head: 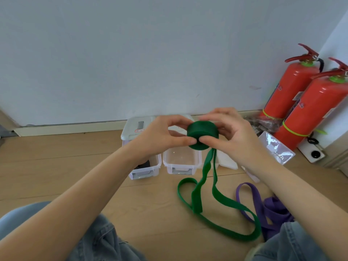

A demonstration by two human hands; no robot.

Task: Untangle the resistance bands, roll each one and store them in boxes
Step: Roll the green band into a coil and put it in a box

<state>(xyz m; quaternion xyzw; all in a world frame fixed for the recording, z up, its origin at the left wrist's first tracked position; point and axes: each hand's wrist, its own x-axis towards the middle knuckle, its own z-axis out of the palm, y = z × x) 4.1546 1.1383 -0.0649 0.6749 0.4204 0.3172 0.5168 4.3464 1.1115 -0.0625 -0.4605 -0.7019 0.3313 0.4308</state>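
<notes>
Head view: the far rims of two clear boxes are hidden behind the hands. A dark item in the left box cannot be identified; the middle box holds only specks. The green band is gripped as a roll by left hand and right hand, its tail trailing onto the wooden floor. A purple band lies right. Two red extinguishers stand against the wall.

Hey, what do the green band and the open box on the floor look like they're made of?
Green band: probably rubber or latex with a matte finish; it rolls tight and its loose end lies in limp loops without glare. Open box: apparently translucent plastic, glossy; the floor shows faintly through its thin walls, and it has a moulded grey latch.
</notes>
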